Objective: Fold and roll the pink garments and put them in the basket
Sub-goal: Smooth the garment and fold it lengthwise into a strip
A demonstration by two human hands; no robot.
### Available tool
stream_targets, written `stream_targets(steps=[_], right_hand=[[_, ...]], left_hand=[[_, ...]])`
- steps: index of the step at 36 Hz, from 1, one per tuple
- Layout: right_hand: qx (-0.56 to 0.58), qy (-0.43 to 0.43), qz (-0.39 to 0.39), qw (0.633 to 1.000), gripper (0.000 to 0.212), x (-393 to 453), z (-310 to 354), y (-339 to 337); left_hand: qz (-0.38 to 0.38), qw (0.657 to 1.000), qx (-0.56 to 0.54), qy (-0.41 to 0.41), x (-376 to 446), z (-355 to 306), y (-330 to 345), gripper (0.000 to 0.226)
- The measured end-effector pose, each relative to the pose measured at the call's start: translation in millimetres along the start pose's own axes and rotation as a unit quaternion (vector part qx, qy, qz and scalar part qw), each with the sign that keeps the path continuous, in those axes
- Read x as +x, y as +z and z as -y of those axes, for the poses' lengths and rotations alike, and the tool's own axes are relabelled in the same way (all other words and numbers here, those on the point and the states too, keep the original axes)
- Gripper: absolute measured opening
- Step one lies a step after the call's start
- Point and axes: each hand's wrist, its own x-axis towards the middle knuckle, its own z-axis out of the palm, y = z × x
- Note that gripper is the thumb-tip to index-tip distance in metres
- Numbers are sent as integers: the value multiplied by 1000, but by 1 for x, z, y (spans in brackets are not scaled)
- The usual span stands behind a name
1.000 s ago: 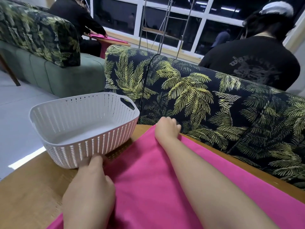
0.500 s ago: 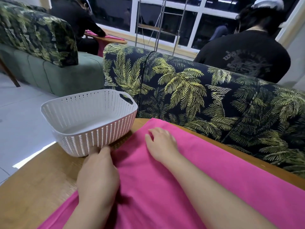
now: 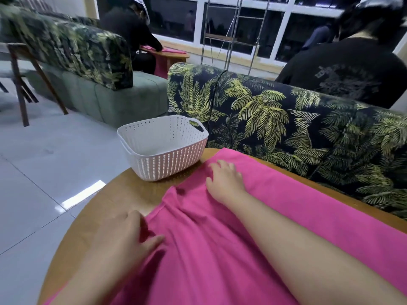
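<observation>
I see the white basket (image 3: 163, 148) at the far left of the round wooden table (image 3: 123, 192), and nothing lies in it. Just right of it the pink garment (image 3: 220, 249) is spread flat over the table, its far corner beside the basket's wall. My right hand (image 3: 224, 179) rests on the cloth, fingers spread. My left hand (image 3: 127, 236) lies at the garment's near-left edge, fingers relaxed, thumb on the fabric.

Pink garment (image 3: 275, 216) spread flat, slightly wrinkled, on table; white basket (image 3: 163, 148) upright just beside.
</observation>
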Motion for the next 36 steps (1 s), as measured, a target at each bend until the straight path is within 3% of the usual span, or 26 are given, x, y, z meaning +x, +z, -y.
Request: stream_targets(steps=[6,12,18,29,33,36], right_hand=[[59,-23,51,997,43,-43,21,8],[47,-29,129,990,53,-59,31,13],[28,-14,179,983,59,-65,34,11],[19,1,206,978,60,-63,34,9],[21,1,198,980,61,-63,33,11],[23,-2,198,980,63,-64,32,10]], left_hand=[[-6,999,13,-46,-20,10,4,35],[-89,994,-3,-66,-23,10,8,32],[-116,992,-23,-37,-22,18,10,20],[-82,996,-5,-23,-31,26,-5,21],[-136,982,-128,-33,-39,34,-17,20],[-117,984,-120,-53,-45,50,-25,13]])
